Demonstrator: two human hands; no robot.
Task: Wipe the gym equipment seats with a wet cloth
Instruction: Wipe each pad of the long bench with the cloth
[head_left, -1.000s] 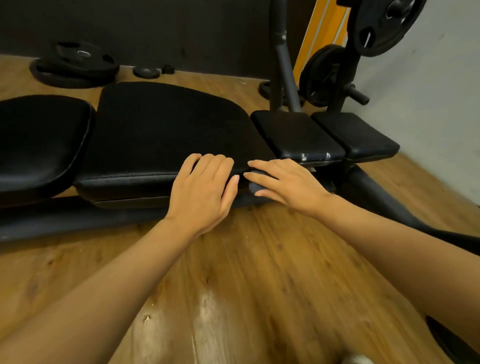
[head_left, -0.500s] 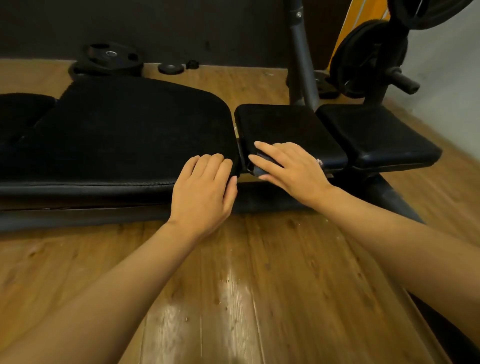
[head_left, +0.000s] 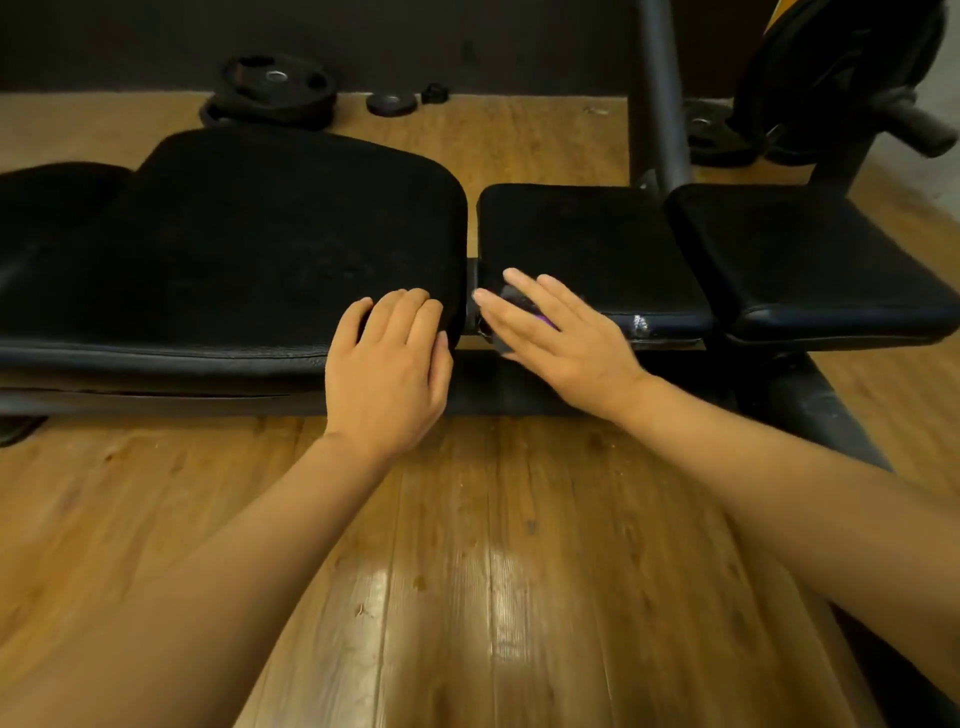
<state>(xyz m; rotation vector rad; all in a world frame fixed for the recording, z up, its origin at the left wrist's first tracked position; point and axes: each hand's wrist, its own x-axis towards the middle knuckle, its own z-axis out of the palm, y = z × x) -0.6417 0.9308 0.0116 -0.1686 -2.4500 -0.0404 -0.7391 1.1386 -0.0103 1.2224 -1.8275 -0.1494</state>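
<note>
Both forearms are bare from the frame's lower edge up to the wrists, with no sleeve, cuff or strap showing anywhere along them. The left hand (head_left: 387, 371) wears no glove, ring, watch or band; its nails are short and unpainted. The right hand (head_left: 558, 338) is likewise ungloved, with no jewellery on the fingers or at the wrist, and short plain nails; its fingertips are slightly blurred. No clothing on the rest of the person comes into view.
</note>
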